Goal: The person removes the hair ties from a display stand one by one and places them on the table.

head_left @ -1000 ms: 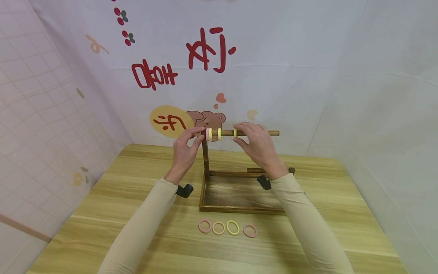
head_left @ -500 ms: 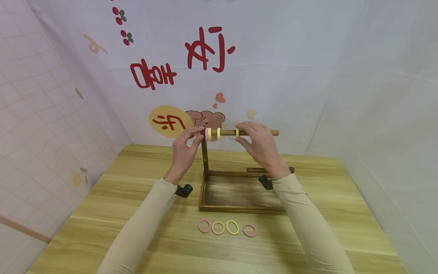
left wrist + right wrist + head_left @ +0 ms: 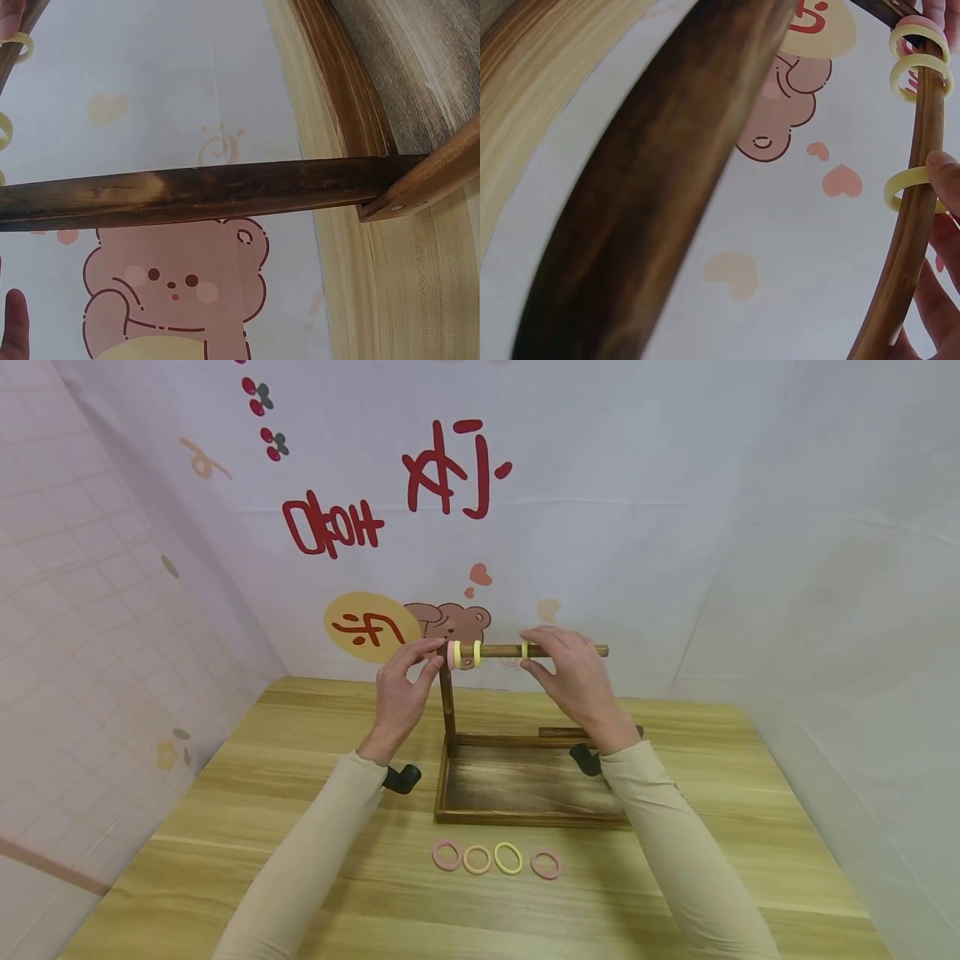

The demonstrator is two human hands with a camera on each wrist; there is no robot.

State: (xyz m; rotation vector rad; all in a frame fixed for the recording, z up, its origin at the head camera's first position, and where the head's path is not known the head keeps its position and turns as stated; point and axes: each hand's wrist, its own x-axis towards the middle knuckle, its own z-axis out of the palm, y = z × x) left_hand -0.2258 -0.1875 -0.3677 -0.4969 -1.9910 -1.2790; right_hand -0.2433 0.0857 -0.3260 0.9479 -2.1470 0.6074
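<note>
A wooden rack (image 3: pixel 450 710) has an upright post on the left and a horizontal rod (image 3: pixel 498 651) at its top. My right hand (image 3: pixel 573 681) pinches a yellow ring (image 3: pixel 904 182) threaded on the rod, right of its middle. Thumb and fingertips of my left hand (image 3: pixel 402 689) hold the rack at the top corner, right beside a pink ring (image 3: pixel 451 654). Against that pink ring sits another yellow ring (image 3: pixel 919 34), and a third yellow ring (image 3: pixel 477 653) hangs a little to its right. In the left wrist view, the post (image 3: pixel 187 195) crosses in front.
Several loose rings lie in a row before the rack: a pink ring (image 3: pixel 447 856), a peach ring (image 3: pixel 477 860), a yellow ring (image 3: pixel 508 858) and another pink ring (image 3: pixel 546 863). The rack's tray base (image 3: pixel 525 818) stands on the wooden table (image 3: pixel 360 893), backed by a printed cloth (image 3: pixel 600 527).
The yellow ring in my right hand has slid slightly right along the rod, away from the other rings. My left hand keeps its place at the corner.
</note>
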